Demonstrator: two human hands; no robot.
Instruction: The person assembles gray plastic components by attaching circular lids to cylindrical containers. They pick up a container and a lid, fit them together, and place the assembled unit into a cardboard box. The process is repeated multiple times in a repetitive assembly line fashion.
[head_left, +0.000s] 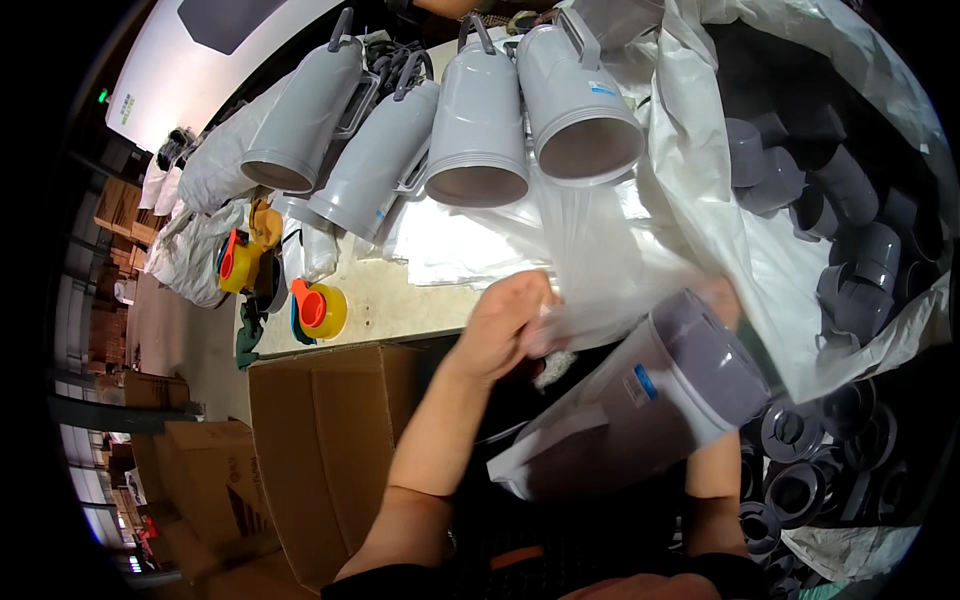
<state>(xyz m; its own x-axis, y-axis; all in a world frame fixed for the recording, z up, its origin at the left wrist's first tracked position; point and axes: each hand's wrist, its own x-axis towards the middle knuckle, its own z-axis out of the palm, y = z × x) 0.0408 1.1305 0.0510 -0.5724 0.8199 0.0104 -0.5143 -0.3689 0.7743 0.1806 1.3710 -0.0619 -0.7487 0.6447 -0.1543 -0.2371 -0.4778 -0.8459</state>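
Note:
My left hand (512,318) is closed, pinching a clear plastic bag (600,250) that stretches up and to the right, smeared by motion. Behind the upper end of a grey jug body (650,400), my right hand (718,300) shows only in part, blurred beside the bag. Its fingers cannot be made out. The jug body lies tilted across my right forearm, its darker grey end up and to the right, with a small blue and white sticker on its side. Beyond my hands, a stack of white plastic bags (460,255) lies on the table.
Several grey jugs (475,120) with handles stand along the table's back. Yellow tape rolls (325,312) sit at the table's (390,305) front left. An open cardboard box (320,440) stands below. At right, a white sack (700,200) holds grey cups; grey ring-shaped parts (795,490) lie beneath.

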